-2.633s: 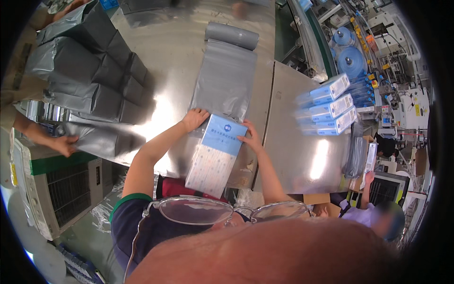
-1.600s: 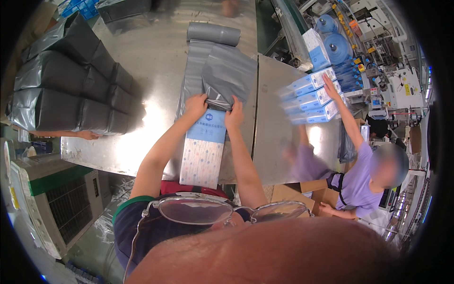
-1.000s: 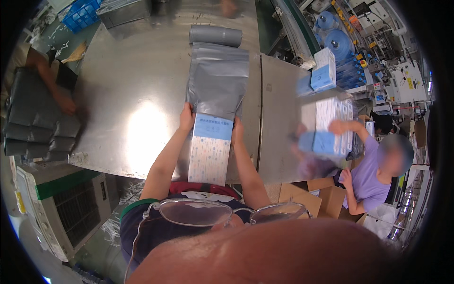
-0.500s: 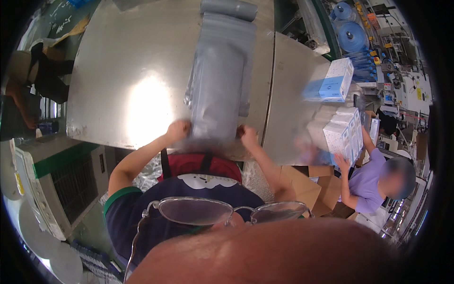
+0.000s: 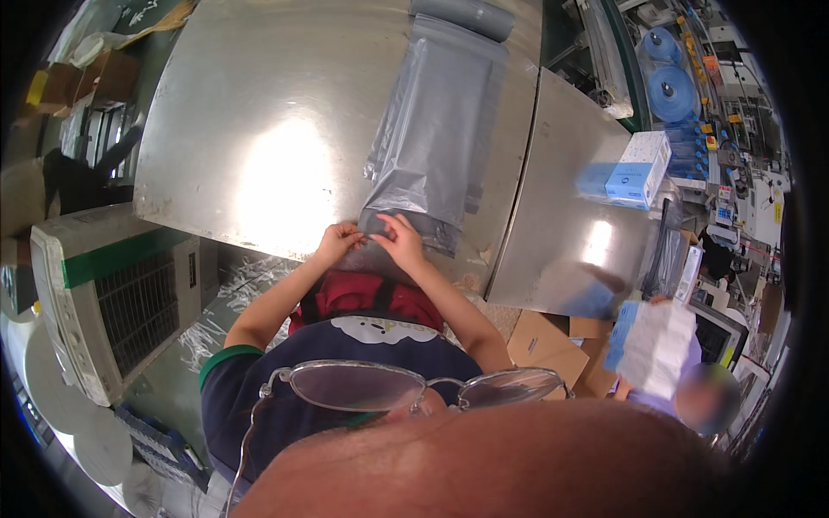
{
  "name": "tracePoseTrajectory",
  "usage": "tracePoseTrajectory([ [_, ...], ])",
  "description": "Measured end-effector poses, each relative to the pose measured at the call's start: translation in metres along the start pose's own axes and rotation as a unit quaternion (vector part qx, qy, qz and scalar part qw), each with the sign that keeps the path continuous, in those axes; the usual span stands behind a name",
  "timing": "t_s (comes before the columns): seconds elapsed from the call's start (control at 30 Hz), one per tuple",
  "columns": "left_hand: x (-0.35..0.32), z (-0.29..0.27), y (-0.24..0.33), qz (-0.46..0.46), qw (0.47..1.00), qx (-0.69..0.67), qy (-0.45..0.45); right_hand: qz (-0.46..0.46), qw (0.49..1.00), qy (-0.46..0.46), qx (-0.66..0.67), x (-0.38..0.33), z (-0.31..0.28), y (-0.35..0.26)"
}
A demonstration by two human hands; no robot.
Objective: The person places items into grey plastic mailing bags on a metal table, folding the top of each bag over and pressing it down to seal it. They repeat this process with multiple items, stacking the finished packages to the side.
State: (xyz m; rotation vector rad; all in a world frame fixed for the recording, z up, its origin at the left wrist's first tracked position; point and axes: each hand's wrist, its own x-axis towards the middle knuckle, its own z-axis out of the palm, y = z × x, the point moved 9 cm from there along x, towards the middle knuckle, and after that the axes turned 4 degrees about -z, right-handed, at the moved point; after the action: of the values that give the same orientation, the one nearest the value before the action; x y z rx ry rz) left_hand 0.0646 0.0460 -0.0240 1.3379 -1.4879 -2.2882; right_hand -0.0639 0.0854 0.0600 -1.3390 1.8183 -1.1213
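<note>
Workshop or packing floor, big steel table (image 5: 259,129) filling the upper middle of the frame, second steel top to the right. A long grey plastic bag (image 5: 436,129) lies flat down the centre of the table, a grey roll (image 5: 462,13) at its far end by the top edge; the bag's near end hangs at the table edge, centre frame. Left hand (image 5: 338,243) and right hand (image 5: 399,240) are close together, both pinching that near end, fingers closed on the film. Bag looks thin, soft, limp and slick, light by itself; it bulges, so something is probably inside, but the contents can't be seen through the opaque film. Best hold is likely the mouth edge, both corners, as the middle would sag. Blue and white boxes (image 5: 637,171) sit on the right table. At lower right, another person holds a white packet (image 5: 656,345). A fan unit (image 5: 104,293) stands at left.
</note>
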Motion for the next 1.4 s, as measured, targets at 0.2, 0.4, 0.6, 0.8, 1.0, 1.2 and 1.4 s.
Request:
tracePoseTrajectory([
  [0.2, 0.005, 0.009, 0.004, 0.035, 0.998, -0.034, -0.047, 0.005, 0.993, 0.094, 0.065, -0.002, 0.0, 0.024],
  [0.4, -0.013, -0.012, 0.045, 0.194, 0.826, 0.506, 0.151, 0.036, 0.817, -0.414, -0.4, -0.253, -0.084, 0.099],
  [0.6, -0.024, 0.062, 0.114, 0.531, 0.458, 0.712, -0.021, -0.165, 0.836, -0.265, -0.452, -0.069, -0.104, 0.046],
  [0.8, 0.013, 0.03, 0.15, 0.472, 0.745, 0.471, 0.027, -0.228, 0.936, -0.058, -0.262, 0.003, -0.14, 0.049],
  [1.0, 0.097, -0.022, 0.114, 0.156, 0.941, 0.167, 0.248, 0.115, 0.964, 0.24, 0.006, 0.031, -0.164, 0.107],
  [1.2, 0.095, -0.003, 0.135, 0.093, 0.828, 0.462, 0.304, 0.165, 0.954, 0.044, -0.247, 0.063, -0.124, 0.104],
  [1.4, 0.102, -0.013, 0.123, -0.101, 0.985, -0.139, -0.008, 0.056, 0.953, -0.223, -0.199, 0.054, -0.077, 0.062],
])
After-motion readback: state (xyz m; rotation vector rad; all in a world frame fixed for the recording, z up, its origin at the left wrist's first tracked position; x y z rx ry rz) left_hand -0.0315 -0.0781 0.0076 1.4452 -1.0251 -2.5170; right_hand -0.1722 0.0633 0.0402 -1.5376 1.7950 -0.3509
